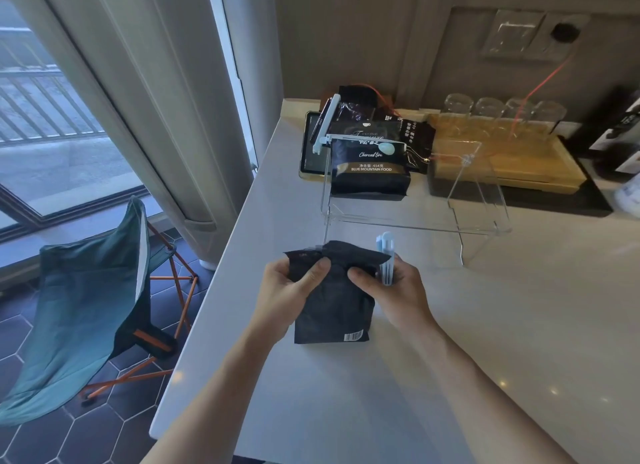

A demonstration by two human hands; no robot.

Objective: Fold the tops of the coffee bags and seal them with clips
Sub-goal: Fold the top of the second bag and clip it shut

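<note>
A black coffee bag (334, 311) stands upright on the white counter (450, 342) in front of me, its top bent over. My left hand (287, 290) pinches the bag's upper left. My right hand (394, 290) grips the upper right and also holds a light blue clip (386, 255) against the bag's right side. Further back, another black coffee bag (369, 167) stands with a white clip (360, 138) across its top. More dark bags (353, 117) lie behind it, one with a white clip (327, 124) along its edge.
A clear acrylic stand (478, 200) sits just beyond the held bag. A wooden tray (502, 162) with several upturned glasses (502, 111) is at the back right. The counter's left edge drops to a tiled floor with a teal folding chair (86, 297).
</note>
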